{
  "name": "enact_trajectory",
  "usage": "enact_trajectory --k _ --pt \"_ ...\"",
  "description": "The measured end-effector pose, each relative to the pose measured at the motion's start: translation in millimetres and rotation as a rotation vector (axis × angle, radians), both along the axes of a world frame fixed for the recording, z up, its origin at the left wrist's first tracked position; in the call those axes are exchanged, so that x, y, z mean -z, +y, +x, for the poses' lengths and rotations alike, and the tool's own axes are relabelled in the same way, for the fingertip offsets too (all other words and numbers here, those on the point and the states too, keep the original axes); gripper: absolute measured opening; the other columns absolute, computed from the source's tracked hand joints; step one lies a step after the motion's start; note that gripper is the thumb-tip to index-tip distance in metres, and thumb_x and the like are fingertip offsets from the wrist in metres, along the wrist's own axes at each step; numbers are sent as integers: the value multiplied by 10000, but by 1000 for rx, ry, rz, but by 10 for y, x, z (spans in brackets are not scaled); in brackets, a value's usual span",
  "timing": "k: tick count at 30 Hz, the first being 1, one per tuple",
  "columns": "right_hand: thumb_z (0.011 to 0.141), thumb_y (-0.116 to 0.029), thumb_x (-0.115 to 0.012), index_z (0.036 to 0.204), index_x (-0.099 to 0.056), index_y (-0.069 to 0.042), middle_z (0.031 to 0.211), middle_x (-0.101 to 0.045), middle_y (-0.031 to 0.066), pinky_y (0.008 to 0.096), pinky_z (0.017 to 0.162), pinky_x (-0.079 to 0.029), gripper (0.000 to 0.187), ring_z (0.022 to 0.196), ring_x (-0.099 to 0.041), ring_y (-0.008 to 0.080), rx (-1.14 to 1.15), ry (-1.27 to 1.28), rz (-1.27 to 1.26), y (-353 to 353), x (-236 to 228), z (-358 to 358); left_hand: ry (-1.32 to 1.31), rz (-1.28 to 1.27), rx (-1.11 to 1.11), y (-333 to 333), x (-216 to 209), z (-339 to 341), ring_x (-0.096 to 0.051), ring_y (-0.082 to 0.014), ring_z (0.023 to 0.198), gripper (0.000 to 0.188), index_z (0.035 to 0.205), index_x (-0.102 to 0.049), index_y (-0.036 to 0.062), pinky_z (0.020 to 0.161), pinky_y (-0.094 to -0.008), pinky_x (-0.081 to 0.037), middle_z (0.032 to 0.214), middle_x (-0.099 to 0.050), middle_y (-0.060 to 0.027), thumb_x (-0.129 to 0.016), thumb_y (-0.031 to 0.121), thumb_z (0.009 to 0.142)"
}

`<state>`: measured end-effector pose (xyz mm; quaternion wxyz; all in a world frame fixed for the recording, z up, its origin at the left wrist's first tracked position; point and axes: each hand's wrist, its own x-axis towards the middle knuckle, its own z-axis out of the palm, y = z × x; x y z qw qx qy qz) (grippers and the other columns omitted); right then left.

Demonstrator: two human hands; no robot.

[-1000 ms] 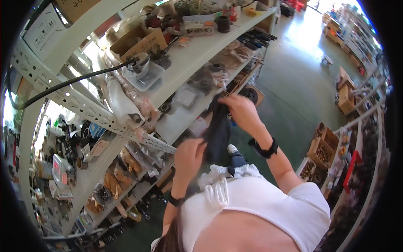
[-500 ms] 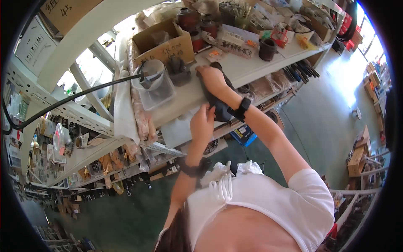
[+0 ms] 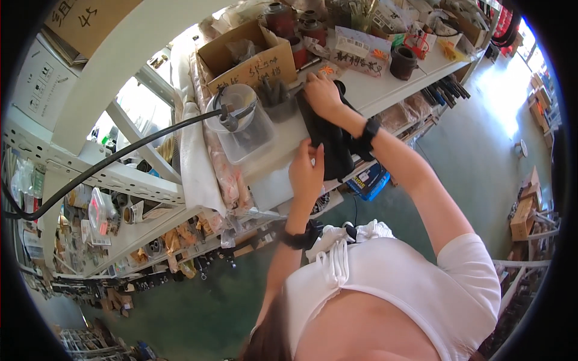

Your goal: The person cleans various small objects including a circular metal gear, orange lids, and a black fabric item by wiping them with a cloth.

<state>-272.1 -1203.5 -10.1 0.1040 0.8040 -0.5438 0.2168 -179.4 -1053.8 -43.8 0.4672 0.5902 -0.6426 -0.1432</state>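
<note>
1. At the front edge of the upper shelf (image 3: 376, 90), nearest me, my left hand (image 3: 306, 173) sits low beside the black fabric piece (image 3: 325, 135), thumb and forefinger close together at its left side; whether they pinch it I cannot tell.
2. Just beyond, the fabric lies slantwise across the shelf's rim, its top end on the board and its lower end drooping over the front. Pouch or folded cloth, I cannot tell.
3. My right hand (image 3: 325, 96) holds the upper end, fingers curled down onto it.
4. A second ago this fabric hung between my hands, out in front of the shelving; now the board backs its top end, and it looks broader than half a second ago. I judge that the shelf takes some of its weight, leaving my left fingers freer to work the near side.
5. To the left stands a clear plastic tub (image 3: 253, 144) with a translucent cup (image 3: 241, 96) at its top, the end of a black cable (image 3: 129, 150) resting there.
6. Farther back, near my right fingers, grey metal parts (image 3: 277, 93) sit before an open cardboard box (image 3: 282, 63); dark red cylinders (image 3: 280, 21) stand behind.
</note>
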Motion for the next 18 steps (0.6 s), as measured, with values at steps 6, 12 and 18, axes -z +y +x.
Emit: enact_trajectory --k 6,12,18 --pt "699 -107 -582 850 -607 -17 982 -545 124 393 800 -430 177 960 -501 315 -90 -260 -41 -286 85 40 125 74 46 -8 -73 -14 -582 -204 621 344 1093 -473 25 564 -311 -447 715 -592 -64 -576 217 826" --pt "685 -104 -607 858 -617 -35 889 -581 117 390 749 -437 187 840 -545 318 -284 -335 334 109 -49 -153 165 49 69 17 169 45 -595 -167 664 283 1046 -506 49 609 -278 -456 739 -606 -69 -573 222 833" --pt "701 -73 -596 843 -624 -60 817 -548 85 352 740 -417 145 838 -478 279 -395 -416 55 681 75 -278 256 174 242 160 340 29 -604 -154 629 228 1014 -491 33 607 -247 -451 747 -632 -92 -552 185 856"
